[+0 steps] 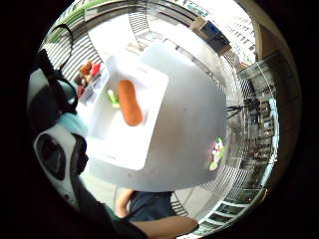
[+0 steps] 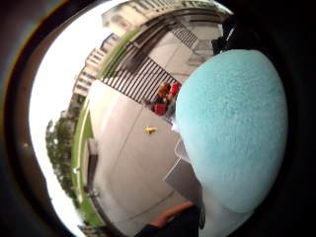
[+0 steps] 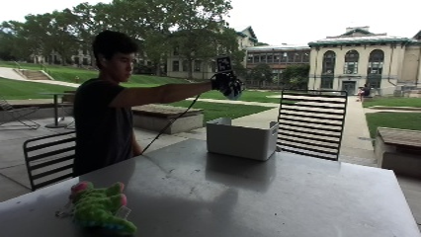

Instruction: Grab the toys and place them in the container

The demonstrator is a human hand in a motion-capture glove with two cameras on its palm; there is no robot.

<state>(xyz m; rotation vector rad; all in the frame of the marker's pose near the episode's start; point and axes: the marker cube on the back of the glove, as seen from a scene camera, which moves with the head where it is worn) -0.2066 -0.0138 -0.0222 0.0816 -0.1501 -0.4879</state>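
A pale blue, soft-looking toy (image 2: 232, 133) sat in the person's gloved right hand (image 3: 228, 84), which was held out at arm's length high above the white container (image 3: 240, 139). From the thumb-side palm camera the toy bulked right against the palm, and in the outside view the black fingers were curled round it, a bit of light blue showing under them. The container stood on the grey table (image 3: 263, 197), toward the far edge, with a black slatted chair (image 3: 312, 123) just behind it. Looking down from the little-finger side, an orange sausage-shaped toy (image 1: 130, 102) and a small green piece (image 1: 113, 97) lay inside the container. Beside the container's outer wall, a cluster of red and orange toys (image 1: 88, 69) showed on what seemed a lower surface; I could not tell which. A green plush toy with pink tips (image 3: 99, 207) lay on the table well apart from the container, near the opposite edge. The person stood at the table's side, another slatted chair (image 3: 47, 158) behind them. I could read no writing or labels on anything.
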